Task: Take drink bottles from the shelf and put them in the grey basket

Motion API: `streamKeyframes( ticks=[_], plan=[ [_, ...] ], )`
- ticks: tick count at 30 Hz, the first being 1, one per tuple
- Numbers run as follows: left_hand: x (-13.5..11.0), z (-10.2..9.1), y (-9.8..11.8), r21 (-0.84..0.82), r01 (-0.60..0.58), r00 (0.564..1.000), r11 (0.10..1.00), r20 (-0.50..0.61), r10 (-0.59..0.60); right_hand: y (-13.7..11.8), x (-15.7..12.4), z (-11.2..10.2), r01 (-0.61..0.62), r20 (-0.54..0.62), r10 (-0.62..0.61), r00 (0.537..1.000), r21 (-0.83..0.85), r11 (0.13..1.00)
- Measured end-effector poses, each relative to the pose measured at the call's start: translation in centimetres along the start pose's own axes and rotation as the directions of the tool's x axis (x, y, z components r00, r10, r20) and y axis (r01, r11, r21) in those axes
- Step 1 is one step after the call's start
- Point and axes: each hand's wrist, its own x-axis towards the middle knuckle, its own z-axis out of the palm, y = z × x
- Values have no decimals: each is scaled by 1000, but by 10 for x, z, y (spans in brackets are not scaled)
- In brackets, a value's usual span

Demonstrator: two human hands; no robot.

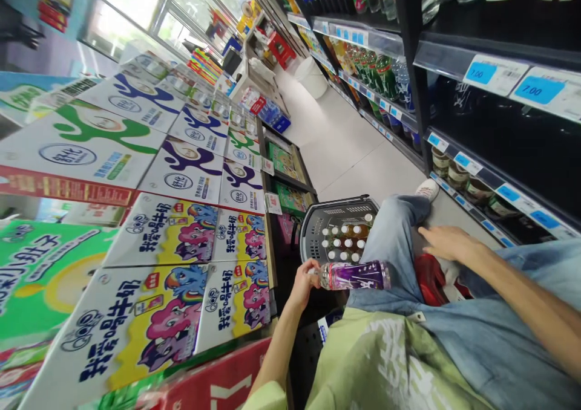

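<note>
My left hand (303, 284) is closed around the cap end of a plastic bottle (354, 275) with a purple label. The bottle lies sideways in front of my lap, its base pointing right. Just beyond it stands a dark grey shopping basket (313, 216) holding several upright bottles (348, 243) with white caps. My right hand (447, 242) hangs above my bent leg with its fingers loosely bent and apart, and nothing shows in it. Below that hand, between my legs, is a red and white object (431, 280) that I cannot make out.
Stacked milk cartons (177, 171) fill the left side on a low display. Drink shelves (476, 138) with price tags run along the right. A pale tiled floor (336, 138) lies between, with a white bucket (311, 77) and a counter (258, 65) farther off.
</note>
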Motion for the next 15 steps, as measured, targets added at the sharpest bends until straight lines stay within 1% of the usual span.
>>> streamKeyframes(
  ticks=[3, 6, 8, 10, 11, 12, 13, 14, 15],
  plan=[
    [-2, 1, 37, 173, -138, 990, 975, 14, 137, -13, 3, 8, 56, 52, -55, 997, -7, 998],
    [-6, 1, 68, 322, -198, 980, 926, 51, 192, -18, 3, 10, 82, 36, -81, 996, -28, 996],
    [-7, 0, 84, 419, -236, 970, 877, 49, 238, -19, 2, 8, 114, -26, -116, 993, -48, 992],
    [-3, 0, 94, 539, -297, 942, 788, 33, 333, -19, 2, 5, 166, -146, -174, 974, -64, 984],
    [2, 2, 97, 602, -329, 919, 728, 26, 394, -19, 3, 4, 203, -227, -214, 950, -69, 977],
    [9, 5, 99, 661, -352, 892, 663, 22, 452, -20, 5, 4, 246, -315, -257, 914, -75, 966],
    [20, 8, 99, 710, -363, 868, 603, 23, 495, -20, 7, 5, 290, -398, -299, 867, -83, 953],
    [35, 13, 98, 748, -360, 854, 557, 24, 520, -21, 9, 7, 330, -466, -334, 819, -93, 939],
    [52, 18, 96, 775, -345, 854, 530, 25, 519, -22, 12, 11, 359, -517, -359, 777, -106, 927]
  ],
)
